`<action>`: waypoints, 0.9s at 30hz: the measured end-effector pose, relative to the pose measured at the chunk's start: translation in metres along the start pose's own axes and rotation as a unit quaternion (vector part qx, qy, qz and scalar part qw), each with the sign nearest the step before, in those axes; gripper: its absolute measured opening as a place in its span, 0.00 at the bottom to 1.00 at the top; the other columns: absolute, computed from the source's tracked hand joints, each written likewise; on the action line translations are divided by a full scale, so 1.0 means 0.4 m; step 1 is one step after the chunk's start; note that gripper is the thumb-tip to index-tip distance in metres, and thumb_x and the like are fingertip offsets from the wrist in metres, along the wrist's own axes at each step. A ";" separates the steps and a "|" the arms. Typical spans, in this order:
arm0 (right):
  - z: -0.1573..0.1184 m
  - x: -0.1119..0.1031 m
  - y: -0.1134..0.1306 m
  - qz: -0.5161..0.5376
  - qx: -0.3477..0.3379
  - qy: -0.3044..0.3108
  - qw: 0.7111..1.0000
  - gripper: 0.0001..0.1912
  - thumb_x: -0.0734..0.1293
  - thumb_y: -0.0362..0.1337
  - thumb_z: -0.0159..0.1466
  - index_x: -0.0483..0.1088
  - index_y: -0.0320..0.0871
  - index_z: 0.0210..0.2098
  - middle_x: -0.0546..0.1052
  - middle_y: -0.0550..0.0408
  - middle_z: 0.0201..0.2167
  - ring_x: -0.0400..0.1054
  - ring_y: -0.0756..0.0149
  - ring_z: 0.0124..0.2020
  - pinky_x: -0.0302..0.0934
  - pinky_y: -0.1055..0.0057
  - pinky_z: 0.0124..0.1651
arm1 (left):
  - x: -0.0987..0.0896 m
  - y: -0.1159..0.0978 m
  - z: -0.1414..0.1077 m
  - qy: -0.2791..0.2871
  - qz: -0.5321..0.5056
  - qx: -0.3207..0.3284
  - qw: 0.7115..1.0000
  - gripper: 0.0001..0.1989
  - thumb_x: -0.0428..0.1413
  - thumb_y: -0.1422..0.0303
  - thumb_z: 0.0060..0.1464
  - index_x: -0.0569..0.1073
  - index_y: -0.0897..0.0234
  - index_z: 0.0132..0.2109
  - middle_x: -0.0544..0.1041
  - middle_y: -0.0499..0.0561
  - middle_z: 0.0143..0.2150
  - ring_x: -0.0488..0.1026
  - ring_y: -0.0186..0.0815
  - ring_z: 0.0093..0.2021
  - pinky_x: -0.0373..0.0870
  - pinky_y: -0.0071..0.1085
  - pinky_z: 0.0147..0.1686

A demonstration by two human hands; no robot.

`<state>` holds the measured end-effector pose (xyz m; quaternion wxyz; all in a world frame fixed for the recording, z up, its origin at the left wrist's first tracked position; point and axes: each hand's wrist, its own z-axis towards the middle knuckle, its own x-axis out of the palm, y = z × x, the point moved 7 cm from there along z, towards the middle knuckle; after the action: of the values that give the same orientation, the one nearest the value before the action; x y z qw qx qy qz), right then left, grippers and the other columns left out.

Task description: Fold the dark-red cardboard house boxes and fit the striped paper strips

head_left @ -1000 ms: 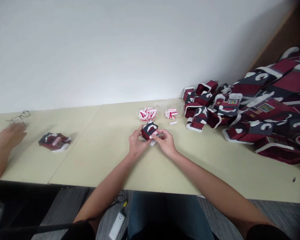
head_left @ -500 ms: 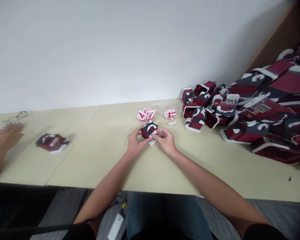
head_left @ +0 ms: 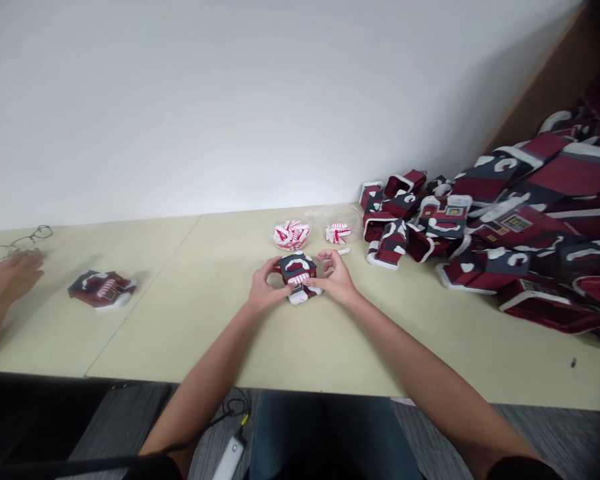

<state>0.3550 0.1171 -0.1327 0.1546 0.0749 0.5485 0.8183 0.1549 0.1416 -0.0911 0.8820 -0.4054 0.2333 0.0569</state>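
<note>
A small dark red house with a black roof and white trim [head_left: 297, 265] is between my hands on the pale table. My left hand [head_left: 266, 288] grips its left side, thumb at the front. A red-and-white striped piece [head_left: 299, 279] shows on the house front, under both thumbs. My right hand [head_left: 339, 280] has its thumb on the front right of the house, the other fingers curled and apart from it. Just behind are a clear dish of striped pieces [head_left: 291, 235] and a clear bag with more of them [head_left: 338, 233].
Many similar houses [head_left: 517, 227] are piled at the right. Another house [head_left: 103, 289] stands at the left, near another person's hand [head_left: 13, 277] and some glasses [head_left: 33, 237]. A white strip [head_left: 343, 251] lies behind my right hand.
The house now faces more to the front, with more of its front and white base showing. My right fingers have lifted off its side, while the thumb stays on the front.
</note>
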 end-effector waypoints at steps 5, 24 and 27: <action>-0.009 0.031 -0.004 0.005 0.008 0.120 0.993 0.49 0.81 0.47 0.40 0.64 0.47 0.60 0.73 0.48 0.53 0.66 0.54 0.55 0.60 0.60 0.54 | 0.004 -0.012 -0.001 0.058 -0.051 0.032 0.996 0.32 0.66 0.61 0.43 0.70 0.67 0.55 0.77 0.61 0.53 0.76 0.48 0.52 0.72 0.45 0.54; -0.026 0.034 0.007 -0.009 -0.032 0.133 0.990 0.48 0.80 0.47 0.44 0.56 0.50 0.58 0.72 0.49 0.47 0.68 0.55 0.52 0.62 0.58 0.54 | -0.003 -0.022 -0.016 0.050 -0.062 0.008 0.997 0.30 0.69 0.60 0.42 0.74 0.65 0.53 0.79 0.59 0.50 0.77 0.47 0.50 0.73 0.44 0.53; -0.022 0.042 -0.002 -0.014 -0.042 0.129 0.991 0.47 0.79 0.48 0.46 0.56 0.49 0.58 0.72 0.48 0.47 0.67 0.54 0.52 0.61 0.57 0.54 | 0.002 -0.017 -0.012 0.043 -0.073 0.004 0.996 0.30 0.68 0.60 0.43 0.73 0.65 0.53 0.78 0.58 0.50 0.76 0.45 0.50 0.72 0.43 0.53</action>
<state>0.3367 0.1152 -0.1378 0.0975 -0.0456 0.5296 0.8414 0.1556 0.1335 -0.0894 0.8745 -0.4202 0.2409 -0.0262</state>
